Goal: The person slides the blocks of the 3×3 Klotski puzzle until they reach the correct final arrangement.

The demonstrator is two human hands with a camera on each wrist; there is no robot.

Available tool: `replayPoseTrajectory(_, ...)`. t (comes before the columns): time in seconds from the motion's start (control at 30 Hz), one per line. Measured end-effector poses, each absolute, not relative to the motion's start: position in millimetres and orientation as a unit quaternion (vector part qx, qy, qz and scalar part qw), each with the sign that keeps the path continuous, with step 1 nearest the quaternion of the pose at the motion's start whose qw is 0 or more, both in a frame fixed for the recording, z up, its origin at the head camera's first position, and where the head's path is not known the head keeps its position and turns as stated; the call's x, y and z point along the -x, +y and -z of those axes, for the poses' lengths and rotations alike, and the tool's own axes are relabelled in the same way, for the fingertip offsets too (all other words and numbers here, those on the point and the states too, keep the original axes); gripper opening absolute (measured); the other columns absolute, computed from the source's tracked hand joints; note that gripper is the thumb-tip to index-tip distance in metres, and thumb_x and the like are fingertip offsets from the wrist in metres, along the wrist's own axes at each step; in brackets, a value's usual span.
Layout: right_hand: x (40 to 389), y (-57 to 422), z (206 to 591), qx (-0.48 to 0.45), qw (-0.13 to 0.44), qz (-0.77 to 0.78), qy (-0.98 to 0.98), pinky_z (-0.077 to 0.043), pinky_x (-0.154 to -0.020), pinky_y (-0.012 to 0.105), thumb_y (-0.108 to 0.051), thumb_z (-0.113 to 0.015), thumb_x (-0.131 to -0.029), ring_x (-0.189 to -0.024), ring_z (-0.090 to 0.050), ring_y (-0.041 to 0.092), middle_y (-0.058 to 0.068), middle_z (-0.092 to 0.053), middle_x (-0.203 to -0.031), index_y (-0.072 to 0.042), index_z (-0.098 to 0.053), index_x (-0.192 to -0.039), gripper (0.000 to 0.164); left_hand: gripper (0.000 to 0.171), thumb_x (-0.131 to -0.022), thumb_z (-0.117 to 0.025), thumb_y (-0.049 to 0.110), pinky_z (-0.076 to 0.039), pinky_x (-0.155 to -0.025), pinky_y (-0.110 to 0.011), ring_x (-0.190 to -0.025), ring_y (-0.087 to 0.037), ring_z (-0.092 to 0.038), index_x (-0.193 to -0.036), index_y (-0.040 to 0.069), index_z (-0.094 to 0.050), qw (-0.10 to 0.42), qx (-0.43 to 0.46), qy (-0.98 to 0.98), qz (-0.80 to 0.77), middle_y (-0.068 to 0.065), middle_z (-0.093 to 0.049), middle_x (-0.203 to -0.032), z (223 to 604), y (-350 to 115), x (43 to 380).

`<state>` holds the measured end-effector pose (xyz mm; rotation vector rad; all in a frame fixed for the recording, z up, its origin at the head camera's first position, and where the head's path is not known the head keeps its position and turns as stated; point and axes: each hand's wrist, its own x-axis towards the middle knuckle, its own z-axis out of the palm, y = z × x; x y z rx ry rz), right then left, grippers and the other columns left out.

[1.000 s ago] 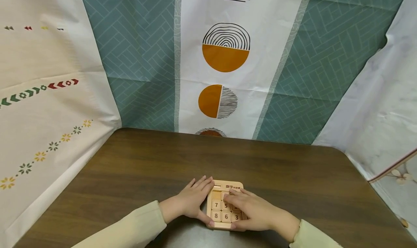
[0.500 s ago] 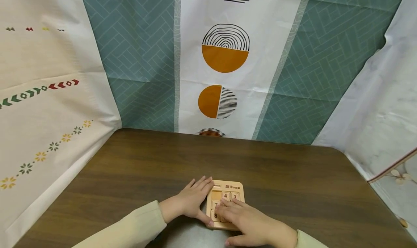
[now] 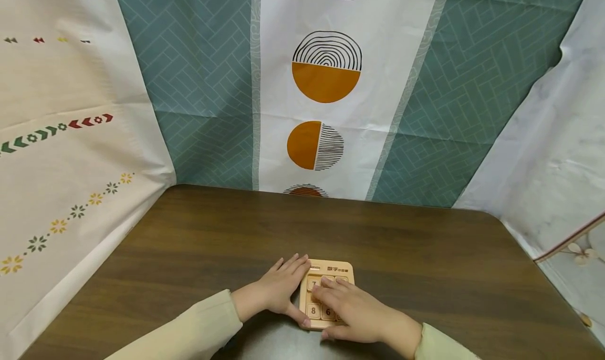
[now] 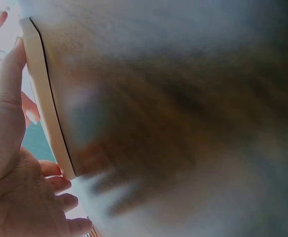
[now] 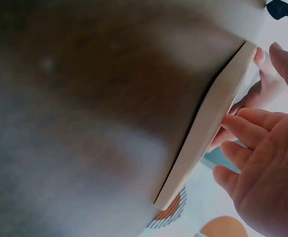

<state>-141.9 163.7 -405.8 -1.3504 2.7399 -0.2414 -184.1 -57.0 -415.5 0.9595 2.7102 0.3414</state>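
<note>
Sleeves (image 3: 189,323), pale yellow-green, reach in from the near edge of my head feed. The right hand (image 3: 356,312) lies over the right part of a wooden number puzzle (image 3: 326,272), its fingers fairly straight and held wide of the thumb, which sits by the near edge; whether the tips press down, I cannot tell from here. The left hand (image 3: 274,291) is spread wide along the puzzle's left edge, thumb at the near left corner, fingertips at the far left one.

The puzzle lies flat on the table (image 3: 212,228), toward its near side. Its long axis runs away from the person, heading strip at the far end, digits upright to the person. I read a 7 tile (image 3: 313,283) in the far row, an 8 tile (image 3: 313,311) and a 6 tile (image 3: 328,312) in the near row. Both wrist feeds give me the puzzle edge-on, a thin pale slab on a slant.

The table is dark brown wood grain with rounded far corners. A cream cloth (image 3: 71,160) with small flowers hangs at left, a whitish cloth (image 3: 543,155) at right, and straight back a teal-and-white cloth (image 3: 208,86) with orange circles
</note>
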Motion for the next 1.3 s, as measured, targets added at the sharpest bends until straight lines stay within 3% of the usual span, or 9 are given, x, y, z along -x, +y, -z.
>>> replayPoseTrajectory(0.17,142.3,163.7,405.7,0.42,0.056,0.09,0.901,-0.034,-0.108,0.051,-0.058,-0.053,-0.089,-0.137,-0.038,0.03,0.007,-0.046,-0.146,-0.007,-0.041,-0.143,0.075,0.117,-0.063,-0.076,0.066,-0.02,-0.114,-0.055,-0.145,-0.033,-0.019,-0.149,0.003,-0.026,0.12,-0.329,0.929,-0.117,-0.014,-0.022,-0.157,415.9,-56.4,184.1)
replayPoseTrajectory(0.33,130.2,163.6,404.7,0.461,0.031,0.08,0.883,-0.036,-0.106,0.05,-0.057,-0.051,-0.091,-0.137,-0.038,0.03,0.007,-0.045,-0.146,-0.008,-0.043,-0.142,0.07,0.119,-0.062,-0.075,0.067,-0.019,-0.115,-0.055,-0.145,-0.032,-0.017,-0.149,0.004,-0.024,0.128,-0.325,0.93,-0.115,-0.013,-0.019,-0.158,415.5,-56.9,184.2)
replayPoseTrajectory(0.63,113.2,163.1,403.6,0.529,0.008,0.026,0.848,-0.04,-0.105,0.039,-0.056,-0.036,-0.097,-0.133,-0.044,0.025,0.008,-0.05,-0.141,-0.008,-0.046,-0.14,0.065,0.119,-0.062,-0.077,0.064,-0.021,-0.114,-0.054,-0.145,-0.032,-0.02,-0.149,0.002,-0.025,0.116,-0.327,0.932,-0.108,-0.015,-0.022,-0.157,413.1,-56.8,184.1)
replayPoseTrajectory(0.87,118.4,162.9,406.7,0.486,0.023,0.049,0.872,-0.039,-0.105,0.044,-0.056,-0.047,-0.093,-0.134,-0.043,0.027,0.007,-0.049,-0.142,-0.009,-0.044,-0.14,0.067,0.122,-0.061,-0.074,0.069,-0.019,-0.115,-0.054,-0.145,-0.032,-0.017,-0.15,0.003,-0.023,0.129,-0.324,0.931,-0.11,-0.014,-0.019,-0.158,416.6,-56.0,183.8)
replayPoseTrajectory(1.13,120.9,161.9,406.2,0.453,0.047,0.067,0.888,-0.037,-0.106,0.05,-0.058,-0.048,-0.092,-0.137,-0.038,0.029,0.007,-0.044,-0.147,-0.009,-0.043,-0.142,0.07,0.12,-0.062,-0.074,0.069,-0.02,-0.114,-0.055,-0.145,-0.032,-0.018,-0.149,0.003,-0.023,0.131,-0.325,0.93,-0.112,-0.014,-0.019,-0.158,417.7,-55.7,183.2)
replayPoseTrajectory(1.3,114.3,167.6,403.6,0.477,0.007,0.042,0.878,-0.04,-0.104,0.045,-0.057,-0.046,-0.094,-0.133,-0.043,0.03,0.009,-0.049,-0.142,-0.007,-0.048,-0.138,0.066,0.121,-0.062,-0.075,0.068,-0.019,-0.115,-0.054,-0.145,-0.031,-0.018,-0.15,0.004,-0.023,0.131,-0.32,0.931,-0.115,-0.014,-0.018,-0.158,416.3,-55.7,183.7)
